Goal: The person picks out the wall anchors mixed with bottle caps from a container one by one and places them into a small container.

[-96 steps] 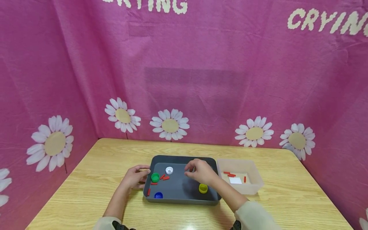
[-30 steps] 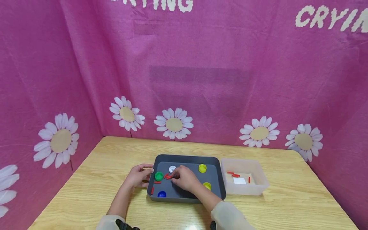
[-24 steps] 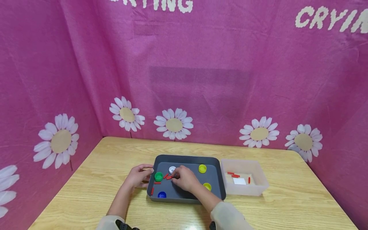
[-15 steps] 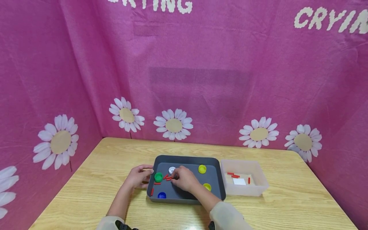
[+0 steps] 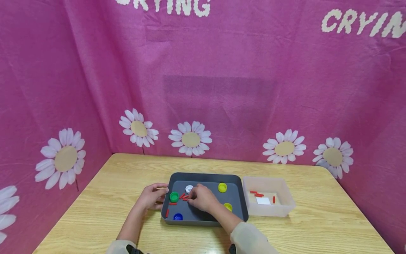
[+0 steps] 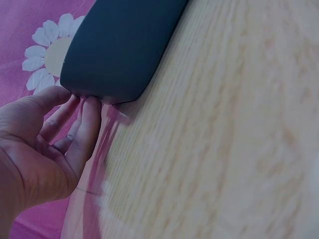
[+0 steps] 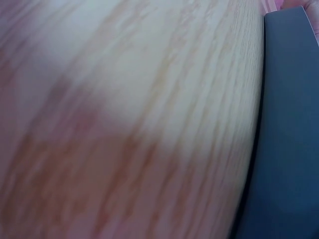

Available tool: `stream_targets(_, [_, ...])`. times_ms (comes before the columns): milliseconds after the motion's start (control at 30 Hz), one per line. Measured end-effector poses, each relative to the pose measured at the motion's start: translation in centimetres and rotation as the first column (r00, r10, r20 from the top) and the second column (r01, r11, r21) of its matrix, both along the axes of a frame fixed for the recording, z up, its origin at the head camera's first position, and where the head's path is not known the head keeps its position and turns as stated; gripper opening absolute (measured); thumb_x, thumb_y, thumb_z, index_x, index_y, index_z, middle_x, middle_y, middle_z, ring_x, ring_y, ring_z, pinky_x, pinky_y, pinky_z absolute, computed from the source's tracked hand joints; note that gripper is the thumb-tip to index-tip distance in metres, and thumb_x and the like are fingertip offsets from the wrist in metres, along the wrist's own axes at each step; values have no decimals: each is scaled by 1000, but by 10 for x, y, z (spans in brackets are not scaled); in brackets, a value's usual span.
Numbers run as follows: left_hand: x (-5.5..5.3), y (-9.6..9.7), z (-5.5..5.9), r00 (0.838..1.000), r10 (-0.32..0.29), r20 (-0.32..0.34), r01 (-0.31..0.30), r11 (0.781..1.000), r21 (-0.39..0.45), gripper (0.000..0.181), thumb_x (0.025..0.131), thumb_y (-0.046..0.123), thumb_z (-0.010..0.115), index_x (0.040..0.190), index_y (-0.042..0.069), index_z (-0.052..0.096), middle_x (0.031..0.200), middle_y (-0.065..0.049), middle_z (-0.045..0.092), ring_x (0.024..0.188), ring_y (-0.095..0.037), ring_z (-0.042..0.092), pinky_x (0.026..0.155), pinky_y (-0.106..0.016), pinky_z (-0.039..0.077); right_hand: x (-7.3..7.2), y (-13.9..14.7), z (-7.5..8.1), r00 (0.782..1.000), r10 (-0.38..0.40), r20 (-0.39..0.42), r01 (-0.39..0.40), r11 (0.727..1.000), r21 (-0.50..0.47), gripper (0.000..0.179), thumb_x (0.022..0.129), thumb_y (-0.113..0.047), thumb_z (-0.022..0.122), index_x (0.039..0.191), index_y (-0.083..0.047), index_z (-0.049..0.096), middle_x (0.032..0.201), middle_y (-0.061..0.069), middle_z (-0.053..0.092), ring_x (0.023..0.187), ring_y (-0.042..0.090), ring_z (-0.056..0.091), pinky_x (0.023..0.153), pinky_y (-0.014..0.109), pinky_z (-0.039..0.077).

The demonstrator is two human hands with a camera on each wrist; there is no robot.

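Observation:
In the head view my right hand point(image 5: 202, 198) reaches into a shallow dark grey tray point(image 5: 206, 223). Its thumb and fingertips pinch the right end of a small red stick point(image 5: 185, 199), beside other red sticks point(image 5: 172, 203) on the tray floor. A white cap point(image 5: 189, 189) lies just behind the fingertips, and a green cap point(image 5: 174, 197) is to their left. My left hand point(image 5: 151, 195) rests its fingertips against the tray's left end. The left wrist view shows those fingers touching the outer wall. The right wrist view catches only the tray's side point(image 7: 286, 124) and wood.
A blue cap point(image 5: 178, 217) sits at the tray's front left, two yellow caps point(image 5: 222, 187) on its right side. Right of the tray stands a translucent box point(image 5: 269, 210) holding a white card point(image 5: 263, 200) and several red sticks point(image 5: 259, 195). A pink curtain point(image 5: 215, 53) hangs behind the table.
My right hand has moved left from the tray's middle to the red sticks, uncovering a yellow cap. Another red stick now shows at its fingertips. The left hand keeps its place on the tray.

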State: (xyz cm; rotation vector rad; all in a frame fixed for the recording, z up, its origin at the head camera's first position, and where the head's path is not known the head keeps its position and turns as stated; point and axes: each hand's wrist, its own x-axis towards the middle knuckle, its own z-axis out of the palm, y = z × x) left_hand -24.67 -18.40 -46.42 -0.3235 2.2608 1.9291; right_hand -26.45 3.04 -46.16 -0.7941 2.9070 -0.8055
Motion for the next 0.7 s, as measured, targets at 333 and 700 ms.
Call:
stream_targets(333, [1,1,1,1000,-1,3,1,1000,14,34,89,16,62,120,4,59,86,-7,61,66,-15,63,59,-34,56,3,6,6,999,20,-25,-20,1000,-22,6,79,-18,71,78,-13,70,79,-3,54,71,6,50,63,19,43])
stream_targets(700, [0,1,-2,1000,3,-5,-3,1000,-6,33,89,16,61,120,4,59,87,-6,60,66,-15,63,58,-35,56,5,23,19,1000,23,-21,-24,999,-32,5,80,-16,71,80,-12,69,80,-1,53,71,6,53,64,19,44])
